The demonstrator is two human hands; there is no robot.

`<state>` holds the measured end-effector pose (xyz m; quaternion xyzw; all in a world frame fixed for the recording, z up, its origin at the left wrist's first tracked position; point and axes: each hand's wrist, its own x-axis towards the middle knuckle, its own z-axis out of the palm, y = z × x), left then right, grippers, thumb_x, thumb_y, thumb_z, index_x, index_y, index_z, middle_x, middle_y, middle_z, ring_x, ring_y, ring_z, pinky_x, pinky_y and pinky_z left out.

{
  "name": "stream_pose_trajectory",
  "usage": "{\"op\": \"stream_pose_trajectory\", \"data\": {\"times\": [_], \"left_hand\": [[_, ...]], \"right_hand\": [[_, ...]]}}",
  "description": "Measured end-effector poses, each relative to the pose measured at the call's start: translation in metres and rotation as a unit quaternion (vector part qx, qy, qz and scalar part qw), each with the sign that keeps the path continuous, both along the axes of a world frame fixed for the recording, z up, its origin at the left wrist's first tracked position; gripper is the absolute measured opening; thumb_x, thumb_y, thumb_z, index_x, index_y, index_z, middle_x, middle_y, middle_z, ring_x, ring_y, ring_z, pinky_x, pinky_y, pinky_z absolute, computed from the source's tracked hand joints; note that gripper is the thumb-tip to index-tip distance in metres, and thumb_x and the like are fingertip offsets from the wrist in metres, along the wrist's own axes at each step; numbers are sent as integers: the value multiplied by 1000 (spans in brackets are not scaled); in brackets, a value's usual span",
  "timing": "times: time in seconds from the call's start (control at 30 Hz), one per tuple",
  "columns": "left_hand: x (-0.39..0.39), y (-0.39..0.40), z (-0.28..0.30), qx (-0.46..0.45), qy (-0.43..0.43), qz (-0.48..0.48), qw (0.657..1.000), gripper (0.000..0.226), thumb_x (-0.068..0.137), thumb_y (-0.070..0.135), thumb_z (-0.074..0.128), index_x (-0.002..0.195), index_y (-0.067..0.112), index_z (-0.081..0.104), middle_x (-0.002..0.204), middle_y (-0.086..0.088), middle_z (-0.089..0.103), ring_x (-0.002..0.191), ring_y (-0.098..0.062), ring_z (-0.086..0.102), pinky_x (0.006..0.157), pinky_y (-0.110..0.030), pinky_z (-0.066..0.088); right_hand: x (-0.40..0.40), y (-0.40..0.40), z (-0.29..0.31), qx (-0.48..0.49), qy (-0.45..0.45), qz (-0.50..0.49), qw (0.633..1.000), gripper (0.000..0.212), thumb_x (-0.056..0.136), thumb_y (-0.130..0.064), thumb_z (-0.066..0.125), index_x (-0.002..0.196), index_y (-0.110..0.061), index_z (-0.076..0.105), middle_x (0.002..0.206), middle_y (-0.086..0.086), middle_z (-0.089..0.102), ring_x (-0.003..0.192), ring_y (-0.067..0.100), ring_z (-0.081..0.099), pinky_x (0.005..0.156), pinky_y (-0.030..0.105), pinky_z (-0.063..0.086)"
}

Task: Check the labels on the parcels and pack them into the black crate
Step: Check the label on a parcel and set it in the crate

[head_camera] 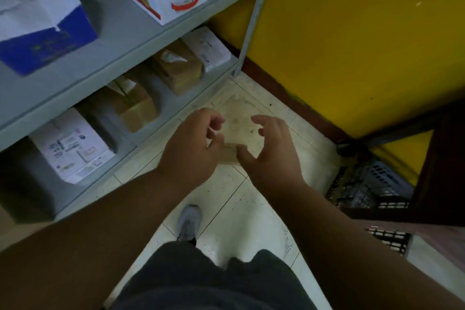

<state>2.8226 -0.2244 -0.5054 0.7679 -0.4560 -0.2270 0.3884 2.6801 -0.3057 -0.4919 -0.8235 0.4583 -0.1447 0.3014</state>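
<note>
**Both hands out over the floor, small brown parcel between them**

So there's a small brown parcel (230, 156) showing between my two hands, low over the tiled floor (241, 211). Only a sliver of it is visible and it's blurry, so I can't tell if I'm actually touching it or whether it's lying on the tiles. The visible strip runs roughly side to side from one hand to the other; which way it faces I can't make out, and no label shows.

My left hand (191, 143) is just left of the parcel, fingers curled, thumb and forefinger close together near its edge. My right hand (270, 148) is just right of it, fingers spread and hooked like a claw, thumb pointing in at the parcel. Neither one is clearly clamped on anything.

The floor under the parcel is pale tile with dark grout lines and a lot of grime and speckles. My grey shoe (189, 221) is on it, nearer me than the parcel.

Left of the parcel is a grey metal shelf (130, 40) stacked with boxes: brown cartons (176, 70) and white labelled ones (73, 146) on the low tier. Beyond the parcel is a yellow wall (352, 33) with a dark skirting. Well off to the right of the parcel sits the black crate (372, 189), a lattice-sided thing tucked partly under dark wooden furniture (437, 171).
</note>
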Motion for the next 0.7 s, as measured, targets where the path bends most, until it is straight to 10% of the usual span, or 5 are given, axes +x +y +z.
{"op": "stream_pose_trajectory", "data": {"times": [0.2, 0.6, 0.7], "left_hand": [[30, -93, -132, 95, 39, -5, 995, 21, 96, 21, 57, 116, 27, 52, 111, 10, 55, 96, -5, 56, 74, -15, 44], [13, -204, -531, 293, 137, 100, 941, 28, 96, 23, 58, 123, 21, 50, 119, 2, 58, 99, -12, 54, 64, -14, 36], [9, -215, -617, 354, 208, 160, 898, 48, 94, 30, 61, 138, 22, 45, 134, -2, 56, 112, -20, 56, 81, -26, 45]], "right_hand": [[28, -86, -141, 124, 7, -90, 988, 62, 80, -43, 78, 133, -27, 49, 130, -7, 51, 108, 7, 55, 72, 6, 40], [27, -193, -550, 259, 65, -162, 950, 60, 78, -37, 81, 127, -23, 50, 117, -7, 56, 103, 12, 57, 79, 23, 50], [21, -219, -629, 211, 135, -101, 963, 72, 74, -39, 83, 134, -20, 47, 123, 2, 56, 110, 17, 54, 89, 32, 53]]}}
